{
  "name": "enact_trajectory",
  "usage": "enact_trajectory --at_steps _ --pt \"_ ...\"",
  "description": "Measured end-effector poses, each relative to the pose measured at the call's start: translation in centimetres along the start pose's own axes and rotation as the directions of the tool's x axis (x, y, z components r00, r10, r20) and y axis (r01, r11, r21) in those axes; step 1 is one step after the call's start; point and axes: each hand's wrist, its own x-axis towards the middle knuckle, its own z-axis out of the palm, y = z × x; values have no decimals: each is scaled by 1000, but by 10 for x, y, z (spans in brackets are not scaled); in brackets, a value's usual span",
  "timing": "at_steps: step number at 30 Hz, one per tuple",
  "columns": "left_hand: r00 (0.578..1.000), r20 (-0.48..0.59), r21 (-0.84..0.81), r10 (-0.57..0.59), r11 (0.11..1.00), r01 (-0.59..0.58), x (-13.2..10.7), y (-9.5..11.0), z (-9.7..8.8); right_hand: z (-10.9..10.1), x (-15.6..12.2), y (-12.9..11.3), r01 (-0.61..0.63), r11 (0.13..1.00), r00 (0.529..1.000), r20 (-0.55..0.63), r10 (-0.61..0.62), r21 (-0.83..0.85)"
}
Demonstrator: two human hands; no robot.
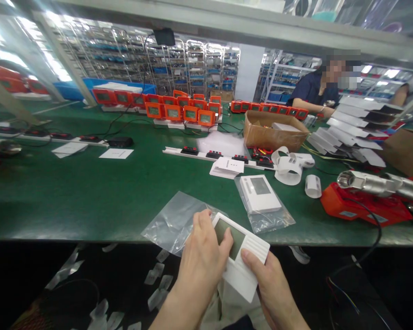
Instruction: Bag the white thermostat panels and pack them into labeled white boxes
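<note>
My left hand (pixel 201 256) and my right hand (pixel 270 284) both grip a white wall controller (pixel 248 250) with a grey screen, held just below the front edge of the green table (pixel 89 192). My left thumb lies across the screen; my right thumb presses the ribbed right end. Under and beside the controller lies a clear plastic bag (pixel 172 217). A second white controller (pixel 260 193) rests on another clear bag on the table, to the upper right of my hands.
An open cardboard box (pixel 273 130), paper label rolls (pixel 291 167), a red base with a metal tool (pixel 368 197) and rows of orange devices (pixel 179 110) stand on the table. A seated person (pixel 316 91) works at the far right. Label scraps litter the floor.
</note>
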Motion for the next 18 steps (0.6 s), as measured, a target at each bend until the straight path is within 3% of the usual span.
enact_trajectory --at_steps 3,6,13,18 --pt "992 88 154 -95 985 80 9 5 -3 1 1 1 -32 999 999 -4 33 23" --pt "988 132 236 -75 971 42 14 5 -6 2 1 0 -61 995 998 -1 61 77" --pt "990 0 153 141 978 -140 14 -8 -3 4 2 0 -20 996 1000 -17 21 84" --pt "928 -46 38 369 929 -368 6 -6 6 7 3 -5 26 998 999 -23 -24 60"
